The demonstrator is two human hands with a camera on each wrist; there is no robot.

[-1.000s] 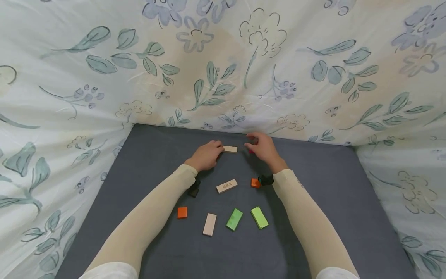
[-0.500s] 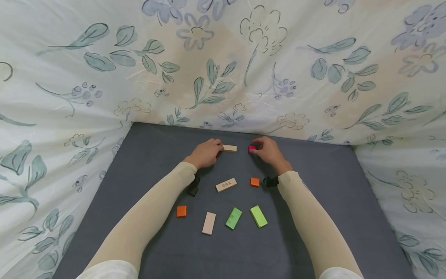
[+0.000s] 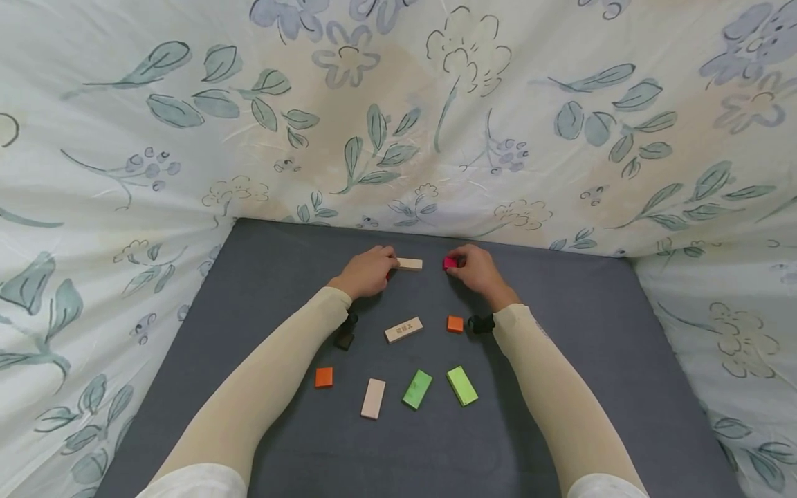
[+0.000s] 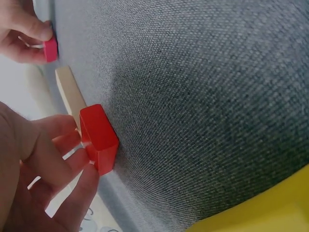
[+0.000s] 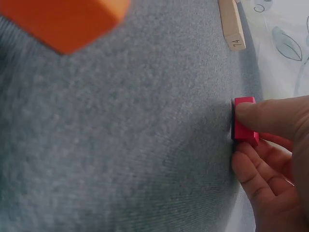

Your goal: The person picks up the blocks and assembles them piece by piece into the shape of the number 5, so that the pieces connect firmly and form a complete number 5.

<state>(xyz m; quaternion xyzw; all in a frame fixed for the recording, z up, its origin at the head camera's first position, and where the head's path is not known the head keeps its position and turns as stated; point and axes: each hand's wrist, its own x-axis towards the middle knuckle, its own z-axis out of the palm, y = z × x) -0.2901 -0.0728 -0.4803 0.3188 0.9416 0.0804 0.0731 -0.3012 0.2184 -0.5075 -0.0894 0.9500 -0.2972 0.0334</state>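
Two bare hands, as I follow them from my remote station, at the far side of a grey, coarsely woven worktop (image 3: 560, 387). The left hand (image 3: 367, 271) has its fingers curled around a red block (image 4: 99, 128), which sits low against the weave: smooth-faced, oblong, softly bevelled at the edges. The right hand (image 3: 478, 271) pinches a smaller pink-red block (image 5: 245, 121), thumb flat on its face and fingers along its other side. Between the hands lies a pale wooden block (image 3: 409, 264), a slender bar close to the red one; whether these two touch I cannot tell. On its end I read small dark marks as "74", turned sideways.

Nearer to me: a printed wooden block (image 3: 403, 330), its dark characters too small to read; two squarish orange blocks, one (image 3: 455, 324) near the right sleeve (image 3: 554, 394), the other (image 3: 324, 377) beside the left sleeve (image 3: 268, 377); then a row of flat oblongs, pinkish block (image 3: 373, 398), mottled green block (image 3: 417, 389) and lime block (image 3: 462, 385). Behind hangs creased cloth (image 3: 373, 76) patterned with leaves and flowers
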